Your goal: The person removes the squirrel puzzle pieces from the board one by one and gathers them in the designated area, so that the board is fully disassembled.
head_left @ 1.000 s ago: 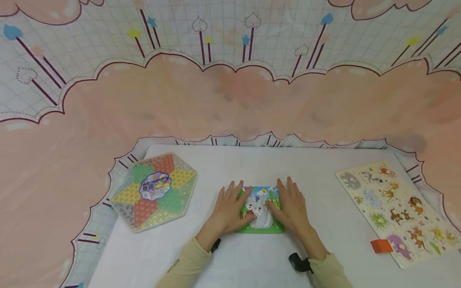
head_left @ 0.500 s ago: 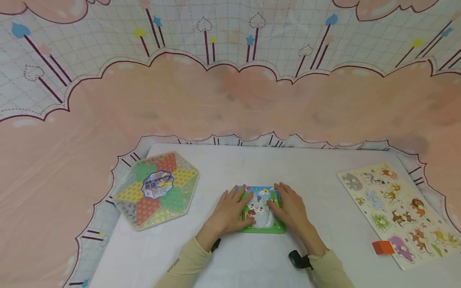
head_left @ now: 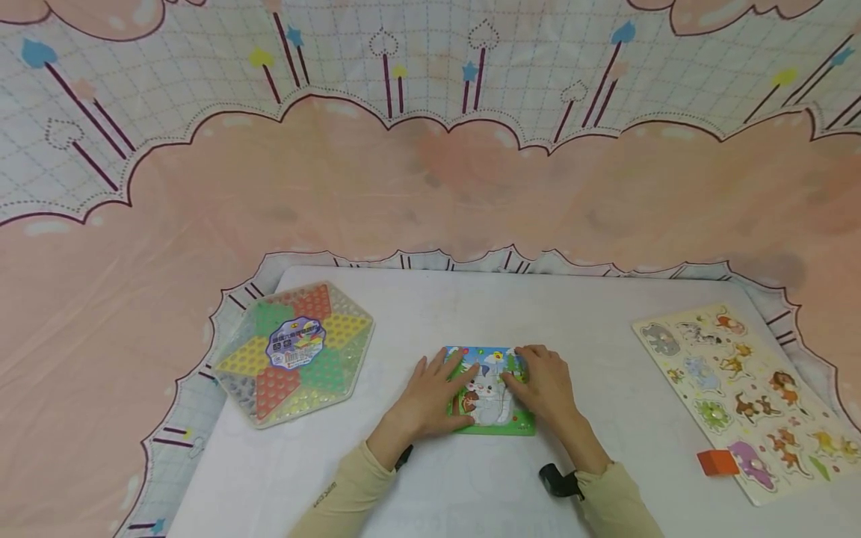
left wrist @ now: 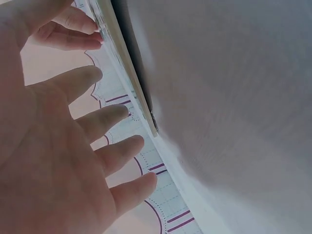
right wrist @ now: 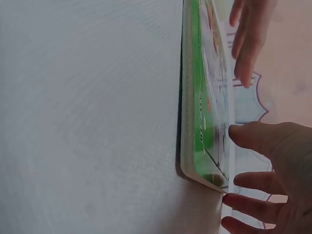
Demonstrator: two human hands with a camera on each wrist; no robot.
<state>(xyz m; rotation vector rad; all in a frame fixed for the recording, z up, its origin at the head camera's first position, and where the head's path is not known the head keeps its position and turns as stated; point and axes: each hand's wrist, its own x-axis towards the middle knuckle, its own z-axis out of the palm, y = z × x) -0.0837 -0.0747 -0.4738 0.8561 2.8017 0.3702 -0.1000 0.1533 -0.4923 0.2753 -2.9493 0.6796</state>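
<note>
A small jigsaw puzzle [head_left: 490, 427] with a white rabbit-like animal on a green and blue ground lies flat in front of me. My left hand [head_left: 429, 400] spreads over its left side, fingertips at the upper left and thumb close to the lower part of the picture. On the other side, my right hand [head_left: 548, 385] is at the right edge, its fingers bent a little at the upper right corner and its thumb over the picture. In the left wrist view the left fingers [left wrist: 111, 122] are spread apart. The right wrist view shows the right thumb [right wrist: 253, 136] extended beside the board's surface.
On the left lies a hexagonal board [head_left: 353, 359] with coloured triangles and a label. A cream animal peg puzzle [head_left: 679, 373] lies at the right, and an orange block [head_left: 717, 462] sits by its lower left edge. All rest on a white table [head_left: 430, 306].
The right hand's fingers have drawn back and bent more at the puzzle's upper right corner. My left hand's fingers have shifted slightly. The view has moved a little.
</note>
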